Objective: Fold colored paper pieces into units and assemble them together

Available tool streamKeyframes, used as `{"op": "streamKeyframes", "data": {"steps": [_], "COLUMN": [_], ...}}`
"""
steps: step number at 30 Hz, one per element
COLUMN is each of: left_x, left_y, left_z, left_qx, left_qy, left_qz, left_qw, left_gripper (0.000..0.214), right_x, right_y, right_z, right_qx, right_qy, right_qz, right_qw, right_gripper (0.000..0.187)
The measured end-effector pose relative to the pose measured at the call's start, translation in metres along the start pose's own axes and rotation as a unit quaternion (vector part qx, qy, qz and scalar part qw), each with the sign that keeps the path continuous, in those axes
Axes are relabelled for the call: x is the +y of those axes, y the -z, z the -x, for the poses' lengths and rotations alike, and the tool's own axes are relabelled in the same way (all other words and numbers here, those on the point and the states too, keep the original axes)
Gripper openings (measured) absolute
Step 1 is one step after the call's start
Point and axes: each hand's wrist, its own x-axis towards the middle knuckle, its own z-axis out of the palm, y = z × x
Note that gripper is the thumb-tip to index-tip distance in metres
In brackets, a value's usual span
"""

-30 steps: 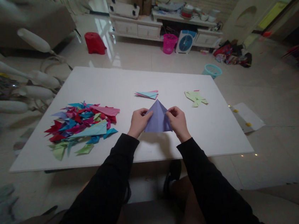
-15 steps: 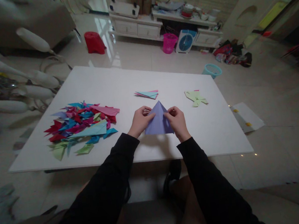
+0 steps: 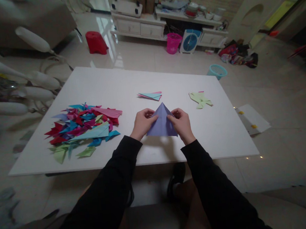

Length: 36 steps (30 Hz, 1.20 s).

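Note:
A purple folded paper (image 3: 161, 122), shaped like a triangle with its tip pointing away from me, is held just above the white table (image 3: 111, 86). My left hand (image 3: 142, 123) pinches its left edge. My right hand (image 3: 181, 124) pinches its right edge. Both hands have fingers curled and closed on the paper.
A heap of several coloured folded papers (image 3: 83, 127) lies at the table's left. A small blue and pink folded stack (image 3: 151, 95) sits behind my hands, and a green folded piece (image 3: 200, 100) lies to the right. White chair legs (image 3: 22, 91) stand off the left edge.
Both hands have drawn a little closer together on the purple paper, making the triangle slightly narrower. Nothing else on the table has moved.

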Motion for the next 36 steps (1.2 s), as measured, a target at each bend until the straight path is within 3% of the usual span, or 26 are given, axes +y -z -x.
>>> {"op": "streamKeyframes", "data": {"steps": [7, 15, 22, 28, 36], "left_x": [0.001, -0.009, -0.004, 0.004, -0.002], "left_y": [-0.001, -0.002, -0.005, -0.006, -0.006], "left_z": [0.001, -0.002, 0.002, 0.006, 0.004], "left_qx": [-0.005, 0.005, -0.037, -0.072, -0.088], "left_qy": [0.023, 0.004, 0.05, 0.066, 0.088], "left_qz": [-0.008, 0.003, 0.083, 0.117, 0.125], "left_qw": [1.0, 1.0, 0.995, 0.988, 0.984], "left_gripper": [0.017, 0.018, 0.033, 0.034, 0.039], "right_x": [-0.001, -0.002, -0.007, -0.003, -0.005], "right_y": [0.0, -0.003, -0.008, -0.006, -0.007], "right_z": [0.0, 0.002, 0.004, 0.005, 0.005], "right_qx": [-0.006, -0.029, -0.093, -0.099, -0.079], "right_qy": [-0.003, 0.007, 0.017, -0.018, -0.023], "right_qz": [0.009, 0.011, -0.035, -0.042, -0.024], "right_qw": [1.0, 0.999, 0.995, 0.994, 0.996], "right_gripper": [0.012, 0.016, 0.025, 0.025, 0.029]}}
